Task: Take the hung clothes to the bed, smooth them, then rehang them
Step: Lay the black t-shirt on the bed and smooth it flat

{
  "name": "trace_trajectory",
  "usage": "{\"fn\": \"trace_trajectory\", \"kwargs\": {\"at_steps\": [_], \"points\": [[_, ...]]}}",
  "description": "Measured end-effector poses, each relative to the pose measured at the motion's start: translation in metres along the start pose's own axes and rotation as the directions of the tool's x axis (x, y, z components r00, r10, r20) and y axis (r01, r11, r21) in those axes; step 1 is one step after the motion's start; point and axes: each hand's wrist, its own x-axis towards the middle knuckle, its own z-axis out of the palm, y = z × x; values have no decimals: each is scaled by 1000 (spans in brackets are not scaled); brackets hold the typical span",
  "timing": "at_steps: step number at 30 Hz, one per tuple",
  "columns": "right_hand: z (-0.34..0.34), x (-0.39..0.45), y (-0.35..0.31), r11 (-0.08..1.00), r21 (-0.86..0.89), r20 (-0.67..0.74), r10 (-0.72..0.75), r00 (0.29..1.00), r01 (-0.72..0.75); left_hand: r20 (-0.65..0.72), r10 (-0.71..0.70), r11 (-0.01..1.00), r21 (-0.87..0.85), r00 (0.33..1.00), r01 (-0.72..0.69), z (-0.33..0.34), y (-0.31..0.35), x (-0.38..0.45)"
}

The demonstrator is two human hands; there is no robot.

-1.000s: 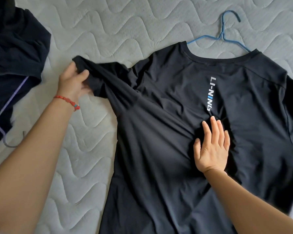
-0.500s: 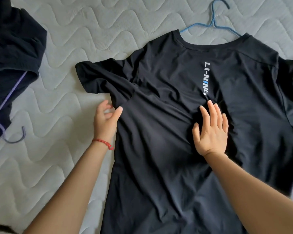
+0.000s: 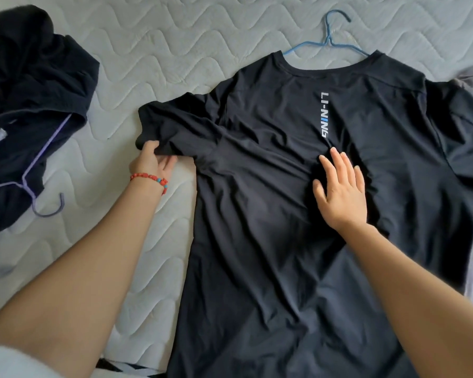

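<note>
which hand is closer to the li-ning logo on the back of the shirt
Right. The right hand lies flat on the black t-shirt, fingertips just below the LI-NING logo. The left hand holds the sleeve hem, far off to the side.

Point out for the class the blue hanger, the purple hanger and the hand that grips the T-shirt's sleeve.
blue hanger (image 3: 328, 36), head view, on the twisted neck below its hook.
purple hanger (image 3: 47, 144), head view, on the sloping arm that shows against the dark garment.
left hand (image 3: 151, 162), head view, on the back of the hand, above the red bracelet.
</note>
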Motion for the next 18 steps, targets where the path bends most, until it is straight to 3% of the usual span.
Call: {"fn": "trace_trajectory", "kwargs": {"at_steps": [4,6,9,11,14,18], "points": [[-15,-26,7,993,114,64,20,998,-27,-42,-23,981,190,999,31,-45,-13,-7],[-21,-52,13,986,153,22,71,997,-74,-55,-29,960,277,998,43,-63,-23,-17],[-24,-101,24,963,177,-61,217,974,-204,-1,76,898,435,997,-68,-78,-50,-53],[-25,-133,32,929,206,-104,333,937,-307,73,98,791,600,993,-122,-86,-73,-81],[-28,-180,51,857,240,-152,496,855,-455,142,80,548,821,987,-163,-101,-101,-114],[-31,-235,71,721,249,-22,672,741,-647,77,-76,393,918,994,-41,-128,-128,-147]]}}
